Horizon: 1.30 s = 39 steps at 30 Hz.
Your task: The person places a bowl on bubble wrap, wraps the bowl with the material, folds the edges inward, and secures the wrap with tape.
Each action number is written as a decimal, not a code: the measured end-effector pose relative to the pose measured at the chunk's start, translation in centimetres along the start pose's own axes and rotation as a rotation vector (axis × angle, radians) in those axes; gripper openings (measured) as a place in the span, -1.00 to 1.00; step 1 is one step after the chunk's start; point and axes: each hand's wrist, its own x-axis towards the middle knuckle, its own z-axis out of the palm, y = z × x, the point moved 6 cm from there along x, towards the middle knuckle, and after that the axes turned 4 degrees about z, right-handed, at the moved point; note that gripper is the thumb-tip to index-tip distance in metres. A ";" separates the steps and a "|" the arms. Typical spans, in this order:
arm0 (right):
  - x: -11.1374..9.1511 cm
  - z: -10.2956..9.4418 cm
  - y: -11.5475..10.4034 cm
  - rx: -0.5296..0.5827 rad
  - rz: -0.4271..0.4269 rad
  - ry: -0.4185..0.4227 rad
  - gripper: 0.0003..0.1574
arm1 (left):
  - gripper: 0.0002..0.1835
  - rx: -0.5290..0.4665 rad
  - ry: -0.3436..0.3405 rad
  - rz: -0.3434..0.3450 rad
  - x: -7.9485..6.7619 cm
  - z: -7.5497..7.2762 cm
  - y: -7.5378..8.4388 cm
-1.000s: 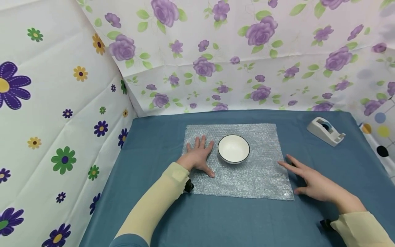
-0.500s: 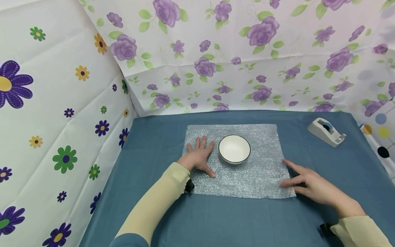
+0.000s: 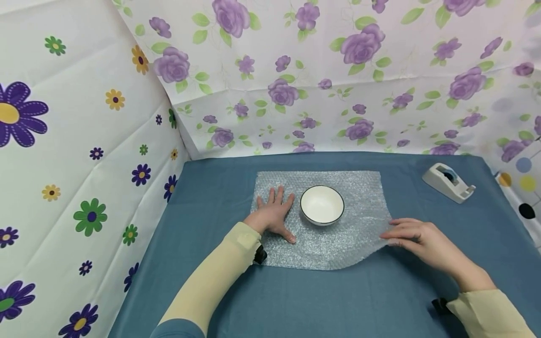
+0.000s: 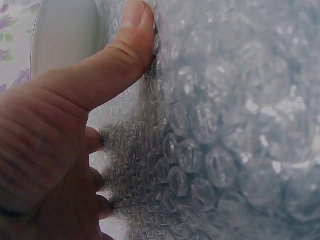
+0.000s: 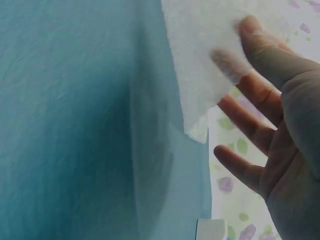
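A sheet of clear bubble wrap (image 3: 321,249) lies on the blue cloth, and a white bowl with a dark rim (image 3: 322,205) stands upright on it. My left hand (image 3: 272,215) rests with spread fingers on the sheet's left part, beside the bowl. In the left wrist view its thumb (image 4: 127,45) lies along the bubbles (image 4: 220,165), with the bowl (image 4: 65,37) behind. My right hand (image 3: 422,241) pinches the sheet's near right corner, which is lifted off the table. The right wrist view shows the raised sheet (image 5: 195,65) between thumb and forefinger, the other fingers (image 5: 240,167) apart.
A white tape dispenser (image 3: 449,182) stands at the back right of the blue-covered table (image 3: 338,305). Flower-patterned curtains (image 3: 287,61) hang behind the table and along its left side (image 3: 114,197).
My right hand has taken hold of the bubble wrap's near right corner and lifted it up and inward, bending the sheet. The left hand and the bowl have stayed in place.
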 end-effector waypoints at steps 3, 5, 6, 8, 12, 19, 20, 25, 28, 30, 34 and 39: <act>0.6 -0.2 -0.4 -0.008 0.003 0.020 -0.49 | 0.59 -0.004 -0.001 -0.001 0.3 0.2 -0.2; 0.9 -0.2 -0.6 -0.005 -0.008 0.007 -0.46 | 0.57 -0.002 -0.009 -0.006 0.1 -0.1 0.1; 1.0 -0.2 -0.6 -0.006 -0.011 -0.003 -0.44 | 0.57 -0.003 -0.010 -0.006 0.2 -0.1 0.1; 1.2 -0.1 -0.6 -0.003 -0.014 -0.033 -0.38 | 0.58 -0.004 -0.010 -0.007 0.3 0.0 0.0; 1.3 0.0 -0.2 -0.010 0.015 -0.074 -0.31 | 0.62 -0.006 -0.009 -0.010 0.8 0.3 -0.2; 1.1 0.0 1.1 -0.065 0.047 -0.030 -0.49 | 0.61 0.019 -0.007 -0.013 0.7 0.4 -0.3; 1.1 0.1 1.2 -0.059 0.043 -0.026 -0.49 | 0.61 0.020 -0.005 -0.011 0.6 0.3 -0.2; 1.1 0.2 1.5 -0.041 0.041 0.005 -0.53 | 0.57 0.036 -0.007 -0.015 -0.5 -0.5 0.4; 1.1 0.2 1.3 -0.046 0.060 0.061 -0.53 | 0.59 0.033 -0.001 -0.010 -0.2 -0.2 0.2; 1.4 0.2 1.0 -0.054 0.063 0.117 -0.54 | 0.59 0.029 -0.005 -0.014 -0.3 -0.2 0.2; 2.1 0.3 0.0 -0.040 0.057 0.235 -0.56 | 0.59 0.015 -0.008 -0.018 -0.3 -0.1 0.2; 3.1 0.4 -0.9 -0.007 0.080 0.359 -0.59 | 0.55 0.019 -0.005 -0.012 -0.6 -0.4 0.3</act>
